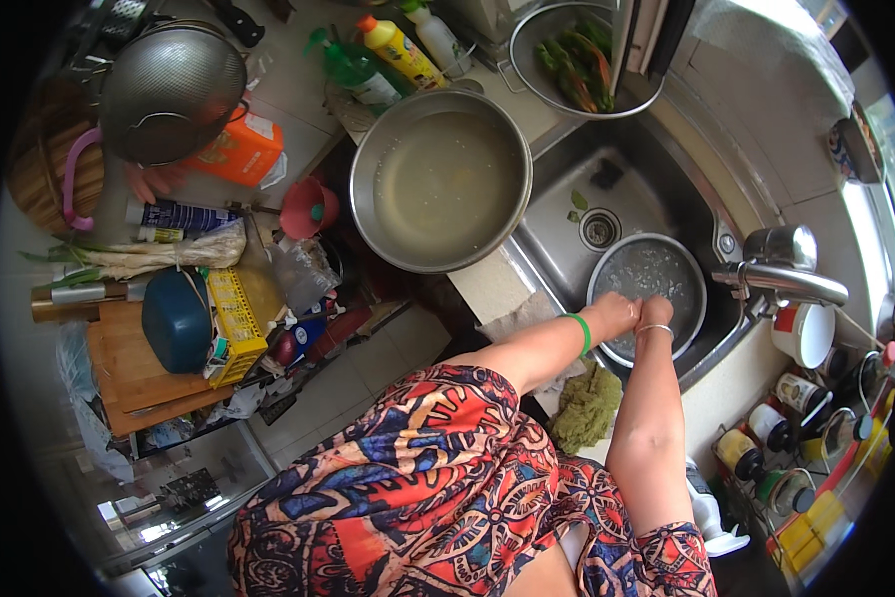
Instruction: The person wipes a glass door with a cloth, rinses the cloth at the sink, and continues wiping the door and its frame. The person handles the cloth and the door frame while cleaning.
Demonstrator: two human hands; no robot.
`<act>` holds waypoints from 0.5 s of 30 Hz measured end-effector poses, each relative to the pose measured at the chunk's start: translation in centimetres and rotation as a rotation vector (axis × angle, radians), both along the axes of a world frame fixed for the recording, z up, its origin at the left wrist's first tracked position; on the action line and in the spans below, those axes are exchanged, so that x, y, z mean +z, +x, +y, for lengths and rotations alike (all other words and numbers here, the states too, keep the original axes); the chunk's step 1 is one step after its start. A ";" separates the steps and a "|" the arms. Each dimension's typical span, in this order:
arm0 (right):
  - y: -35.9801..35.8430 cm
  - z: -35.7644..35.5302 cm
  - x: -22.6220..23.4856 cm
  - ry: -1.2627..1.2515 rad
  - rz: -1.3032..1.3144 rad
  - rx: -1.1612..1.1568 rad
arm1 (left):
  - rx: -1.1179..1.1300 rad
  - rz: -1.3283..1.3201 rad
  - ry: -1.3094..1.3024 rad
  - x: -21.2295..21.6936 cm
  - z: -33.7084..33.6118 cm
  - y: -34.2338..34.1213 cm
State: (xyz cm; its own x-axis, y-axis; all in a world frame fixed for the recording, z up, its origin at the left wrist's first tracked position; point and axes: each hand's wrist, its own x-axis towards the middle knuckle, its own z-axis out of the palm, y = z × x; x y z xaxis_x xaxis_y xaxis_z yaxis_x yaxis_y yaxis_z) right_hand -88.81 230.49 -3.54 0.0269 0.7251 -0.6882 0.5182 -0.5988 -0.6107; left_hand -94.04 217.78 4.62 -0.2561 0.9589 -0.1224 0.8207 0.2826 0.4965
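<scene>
My left hand point(614, 314), with a green band on the wrist, reaches into a metal bowl point(656, 257) of water. Right beside it is my right hand point(653, 312), wearing a silvery bangle. Both hands are closed at the bowl's near side, close together; whatever lies between the fingers is too hidden to make out. Small bubbles or specks show on the water. The bowl rests in a steel sink point(557, 249), next to the drain point(599, 230). A few green leaf scraps point(578, 202) lie by the drain.
Left of the sink stands a large metal basin point(363, 214) of cloudy water. A colander point(527, 70) with green vegetables sits behind. The faucet point(791, 284) juts in from the right. A greenish cloth point(587, 408) hangs at the counter's front edge. Jars point(738, 453) crowd the right.
</scene>
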 end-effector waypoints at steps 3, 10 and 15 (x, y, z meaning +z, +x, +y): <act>0.3 0.5 1.2 -0.072 0.146 -0.028 | -0.005 0.028 -0.034 1.1 0.2 0.2; 2.0 3.5 5.0 -0.793 0.846 0.014 | 0.245 -0.107 0.101 5.8 -1.2 0.1; 4.8 0.0 10.7 0.499 -0.315 0.644 | 0.397 -0.471 0.104 12.1 -6.2 -1.2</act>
